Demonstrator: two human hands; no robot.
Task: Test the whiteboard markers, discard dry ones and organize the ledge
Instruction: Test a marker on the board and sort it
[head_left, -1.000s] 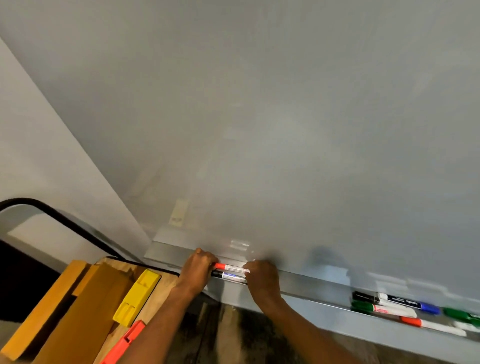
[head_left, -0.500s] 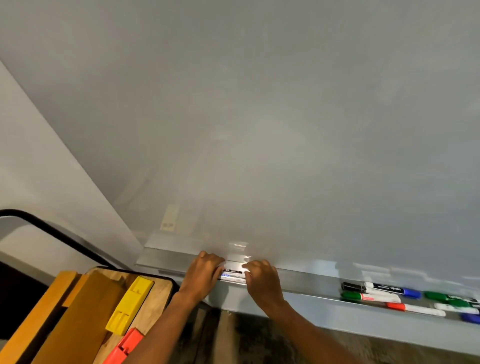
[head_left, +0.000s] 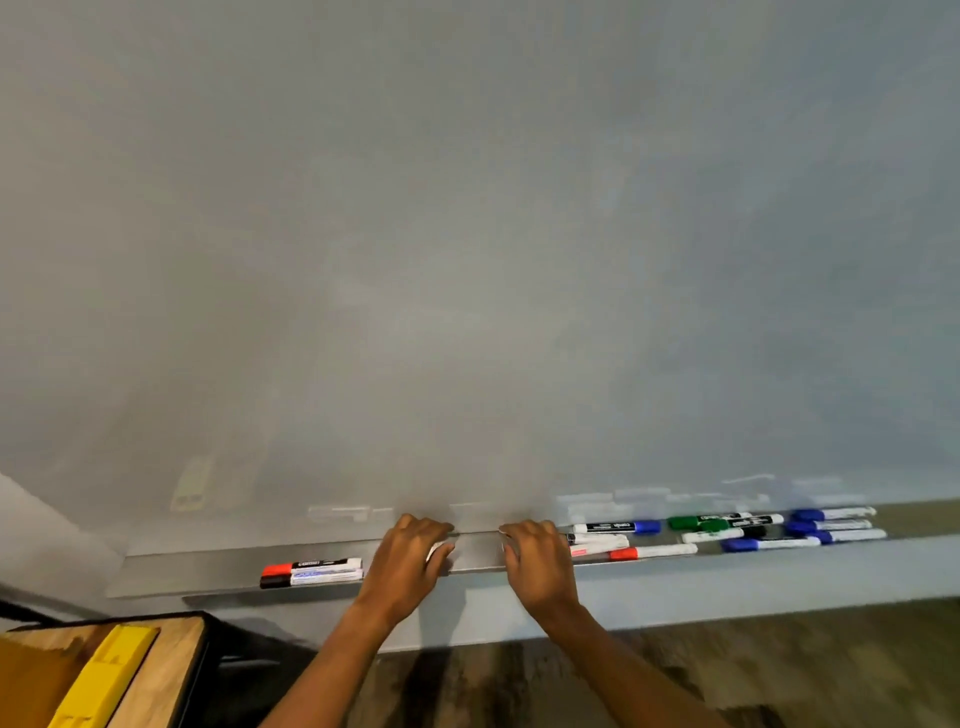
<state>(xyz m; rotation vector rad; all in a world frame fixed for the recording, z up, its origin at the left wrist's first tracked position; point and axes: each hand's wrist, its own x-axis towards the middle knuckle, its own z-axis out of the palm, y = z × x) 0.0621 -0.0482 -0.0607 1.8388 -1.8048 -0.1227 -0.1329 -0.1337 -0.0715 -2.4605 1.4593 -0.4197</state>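
Left hand (head_left: 410, 558) and right hand (head_left: 537, 561) are rested on the ledge (head_left: 478, 556), finger grasp not discernible; loose markers (head_left: 727, 530) lying right are judged light, rigid, roll-prone, best pinched mid-barrel.

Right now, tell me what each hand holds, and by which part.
Left hand grips a white marker on the ledge; which part is hidden. Right hand rests curled there; any hold cannot be told.

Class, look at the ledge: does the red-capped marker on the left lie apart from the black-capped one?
No. The red-capped marker lies right against the black-capped marker, side by side on the ledge.
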